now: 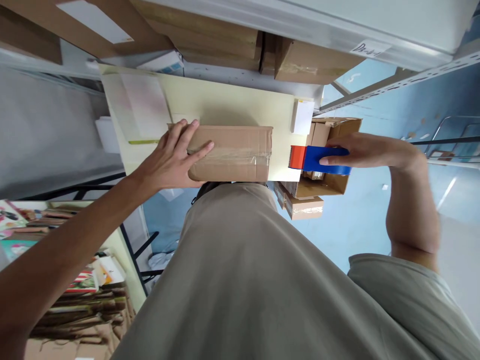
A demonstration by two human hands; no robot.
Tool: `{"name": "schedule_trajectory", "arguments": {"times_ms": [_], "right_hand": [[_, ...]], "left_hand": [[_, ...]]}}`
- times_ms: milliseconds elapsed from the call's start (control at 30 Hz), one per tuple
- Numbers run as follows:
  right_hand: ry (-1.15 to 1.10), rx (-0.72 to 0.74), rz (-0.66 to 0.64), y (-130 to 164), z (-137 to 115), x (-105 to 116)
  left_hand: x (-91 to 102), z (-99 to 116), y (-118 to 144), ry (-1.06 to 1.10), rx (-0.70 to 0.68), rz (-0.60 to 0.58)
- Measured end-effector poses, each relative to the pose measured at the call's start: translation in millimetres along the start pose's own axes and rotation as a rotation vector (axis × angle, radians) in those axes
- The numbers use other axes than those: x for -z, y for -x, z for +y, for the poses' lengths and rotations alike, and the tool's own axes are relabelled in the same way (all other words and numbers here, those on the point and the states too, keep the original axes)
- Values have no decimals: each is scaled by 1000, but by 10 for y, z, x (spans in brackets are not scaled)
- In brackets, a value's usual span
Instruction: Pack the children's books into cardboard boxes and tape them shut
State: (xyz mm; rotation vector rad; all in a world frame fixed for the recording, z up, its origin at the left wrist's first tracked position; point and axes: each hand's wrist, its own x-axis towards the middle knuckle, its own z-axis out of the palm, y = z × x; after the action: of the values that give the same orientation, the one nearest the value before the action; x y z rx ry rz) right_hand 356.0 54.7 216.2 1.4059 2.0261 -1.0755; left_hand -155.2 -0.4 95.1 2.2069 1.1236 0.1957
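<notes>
Cardboard box: brown, oblong, closed, lying flat at the near edge of the pale yellow table, just in front of the torso in a grey shirt. Clear tape running lengthwise along the top seam, wrinkled and glossy toward the right end, folded down over the right edge. Surface otherwise plain, without visible print.

Left hand: spread flat, palm down, pressing on the left end of the box; fingers fanned across the top panel, thumb at the near side.

Right hand: closed around the blue handle of a tape dispenser; fingers wrapped over the top. Dispenser held just beside the right end of the box, red toothed head facing the box, a narrow gap between head and cardboard.

Also on the table: a pale pink sheet of paper at the far left, a thin green strip beside the left hand, a white pad at the right edge.

Beyond the right edge of the table: an open carton on the blue floor, a smaller sealed one next to it. Above the table: shelving loaded with large brown cartons. Lower left: stacked colourful books.
</notes>
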Motion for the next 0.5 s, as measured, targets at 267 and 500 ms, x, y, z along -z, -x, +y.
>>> {"name": "schedule_trajectory", "arguments": {"times_ms": [267, 500], "right_hand": [[164, -161, -19, -68, -252, -182], [270, -303, -6, -368, -941, -682]], "left_hand": [[6, 2, -57, -57, -12, -32], [-45, -66, -21, -136, -38, -136]]}}
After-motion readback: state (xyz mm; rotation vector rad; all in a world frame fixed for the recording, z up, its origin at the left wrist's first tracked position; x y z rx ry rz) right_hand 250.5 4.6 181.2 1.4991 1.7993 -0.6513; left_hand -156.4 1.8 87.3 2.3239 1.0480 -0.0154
